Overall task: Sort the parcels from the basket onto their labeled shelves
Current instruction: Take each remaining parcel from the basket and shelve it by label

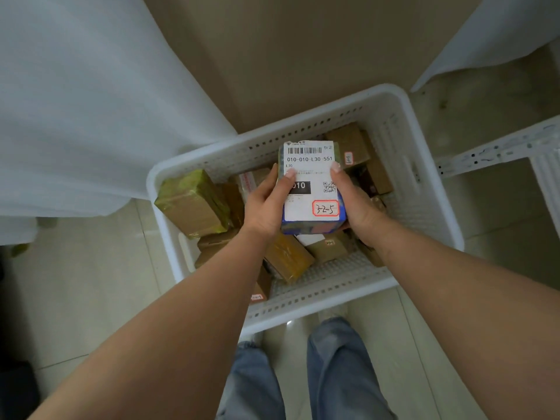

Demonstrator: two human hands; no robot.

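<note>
One white perforated plastic basket (403, 116) stands on the floor. One blue-wrapped parcel with a white shipping label (312, 189) is held above it. Roughly ten brown cardboard parcels (194, 204) lie inside; the exact count is unclear because they overlap. Two bare hands, left hand (266, 204) and right hand (357, 204), show.

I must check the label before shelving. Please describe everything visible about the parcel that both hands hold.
The parcel is a small box, blue at its edges, its top nearly covered by a white shipping label. The label shows a barcode, "010-010-L30-551", a QR code and a red-bordered sticker handwritten "3-2-5". It is held label-up above the white basket. The left hand grips its left side, thumb on the label; the right hand grips the right side.
</note>
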